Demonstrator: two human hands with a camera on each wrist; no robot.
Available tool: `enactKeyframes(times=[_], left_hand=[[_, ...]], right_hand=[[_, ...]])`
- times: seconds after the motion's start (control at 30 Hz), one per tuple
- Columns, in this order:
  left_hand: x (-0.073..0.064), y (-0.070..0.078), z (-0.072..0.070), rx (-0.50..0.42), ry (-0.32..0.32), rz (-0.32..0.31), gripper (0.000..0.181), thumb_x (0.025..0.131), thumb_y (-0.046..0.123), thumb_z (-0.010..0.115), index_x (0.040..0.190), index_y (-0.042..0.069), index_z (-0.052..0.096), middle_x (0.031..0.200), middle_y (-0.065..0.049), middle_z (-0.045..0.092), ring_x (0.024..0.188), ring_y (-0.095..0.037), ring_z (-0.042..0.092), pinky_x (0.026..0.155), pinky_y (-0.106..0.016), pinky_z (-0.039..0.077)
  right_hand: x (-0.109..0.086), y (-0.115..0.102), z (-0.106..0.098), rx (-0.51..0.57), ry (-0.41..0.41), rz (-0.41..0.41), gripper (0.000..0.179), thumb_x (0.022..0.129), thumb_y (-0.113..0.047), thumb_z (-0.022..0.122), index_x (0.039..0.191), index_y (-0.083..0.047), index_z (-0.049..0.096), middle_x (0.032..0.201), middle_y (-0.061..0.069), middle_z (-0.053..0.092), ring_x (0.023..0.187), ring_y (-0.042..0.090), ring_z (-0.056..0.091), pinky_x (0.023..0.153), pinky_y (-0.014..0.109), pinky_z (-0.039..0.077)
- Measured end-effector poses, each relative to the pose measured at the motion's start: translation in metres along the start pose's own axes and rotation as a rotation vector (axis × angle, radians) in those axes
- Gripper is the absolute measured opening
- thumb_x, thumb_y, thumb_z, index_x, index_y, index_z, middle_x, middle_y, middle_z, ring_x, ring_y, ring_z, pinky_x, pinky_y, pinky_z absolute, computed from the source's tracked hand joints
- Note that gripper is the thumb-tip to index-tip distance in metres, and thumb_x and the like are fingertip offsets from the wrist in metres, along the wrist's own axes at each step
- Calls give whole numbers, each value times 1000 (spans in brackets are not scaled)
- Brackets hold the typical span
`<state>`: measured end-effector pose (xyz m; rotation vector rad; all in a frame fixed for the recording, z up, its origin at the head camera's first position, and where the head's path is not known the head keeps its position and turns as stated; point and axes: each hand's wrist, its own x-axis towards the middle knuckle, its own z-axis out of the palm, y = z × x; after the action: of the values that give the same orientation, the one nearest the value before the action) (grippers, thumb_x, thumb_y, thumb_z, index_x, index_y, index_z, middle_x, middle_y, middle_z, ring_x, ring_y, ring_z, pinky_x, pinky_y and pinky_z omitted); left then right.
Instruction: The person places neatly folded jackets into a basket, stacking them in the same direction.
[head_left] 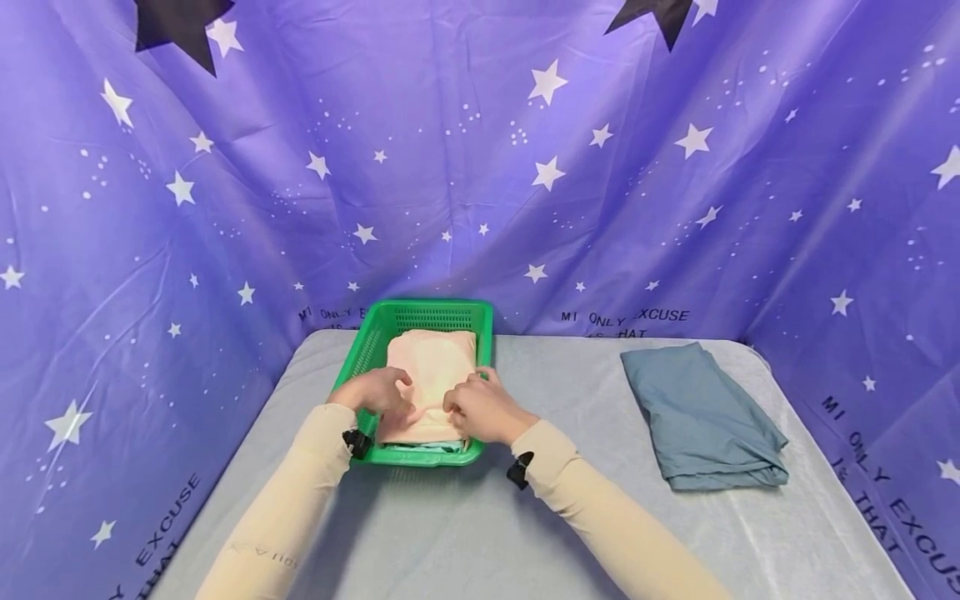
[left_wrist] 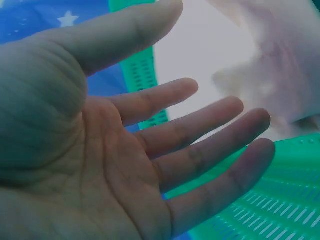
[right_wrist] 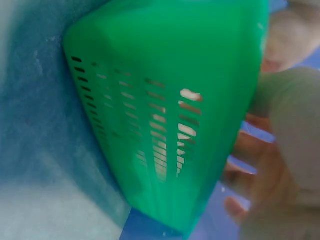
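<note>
A green plastic basket (head_left: 486, 333) stands at the back of the table, its sides slotted. In it lies a folded peach-coloured cloth (head_left: 431, 354), over a mint-green folded cloth (head_left: 427, 447) that shows at the near end. My left hand (head_left: 378, 392) reaches over the basket's left rim, fingertips at the peach cloth. Its fingers (left_wrist: 200, 155) are spread and loosely bent in the left wrist view, holding nothing. At the right rim, my right hand (head_left: 483, 408) has its fingertips at the peach cloth; in the right wrist view its fingers (right_wrist: 250, 150) are apart, partly hidden by the basket wall.
A folded blue-grey cloth (head_left: 701, 421) lies on the right side of the table. The table has a light grey cover (head_left: 555, 533). Purple curtains (head_left: 450, 150) with white stars hang behind and along both sides, close to the table edges.
</note>
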<state>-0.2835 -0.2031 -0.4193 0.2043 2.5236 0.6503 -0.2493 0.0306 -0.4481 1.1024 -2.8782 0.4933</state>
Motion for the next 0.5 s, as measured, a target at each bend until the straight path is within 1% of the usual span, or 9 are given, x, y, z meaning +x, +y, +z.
enactKeyframes(times=[0.03,0.07,0.13,0.2,0.27,0.33,0.43,0.5], left_hand=[[-3,0,0,16,22,26,59,93,19,74,145,3,51,129,-18,65,79,-21,63,68,-34,52],[-6,1,0,21,46,50,58,94,18,73,145,2,52,126,-19,67,83,-24,66,70,-35,53],[-13,3,0,14,113,107,55,94,18,73,143,2,54,123,-20,69,104,-31,69,83,-40,57],[-21,5,1,-43,201,160,51,94,17,73,140,4,57,122,-19,70,110,-33,68,87,-43,58],[-27,10,5,-133,299,218,45,94,16,73,137,6,61,118,-17,72,107,-32,70,87,-43,59],[-33,17,12,-248,405,276,39,95,13,72,133,8,63,115,-15,73,104,-30,71,88,-41,59],[-37,30,31,-461,551,353,32,94,7,72,126,8,67,110,-14,75,100,-25,72,88,-35,59],[-36,41,47,-606,620,401,29,93,5,72,121,6,68,106,-16,75,95,-21,72,85,-30,58]], right_hand=[[-2,3,-2,32,46,-4,13,96,-15,67,103,-19,78,101,-6,76,105,21,64,119,58,26],[-4,6,-4,69,89,-3,13,97,-17,67,106,-17,78,105,-4,76,108,22,64,118,57,26],[-11,13,-9,153,167,9,14,97,-16,67,108,-15,76,107,-3,75,111,23,64,117,56,27],[-18,20,-14,258,228,48,15,98,-17,67,110,-15,76,110,-2,76,112,22,64,118,55,27],[-28,28,-19,359,281,107,17,98,-18,67,113,-15,75,114,-2,75,114,22,64,119,54,27],[-41,37,-24,453,327,171,19,99,-19,66,115,-15,74,115,-1,75,116,24,64,117,55,31],[-62,52,-27,576,393,260,20,100,-21,66,117,-16,74,114,0,75,115,24,65,111,54,40],[-77,62,-28,634,441,295,20,101,-22,66,118,-16,73,113,2,75,113,23,66,104,52,46]])
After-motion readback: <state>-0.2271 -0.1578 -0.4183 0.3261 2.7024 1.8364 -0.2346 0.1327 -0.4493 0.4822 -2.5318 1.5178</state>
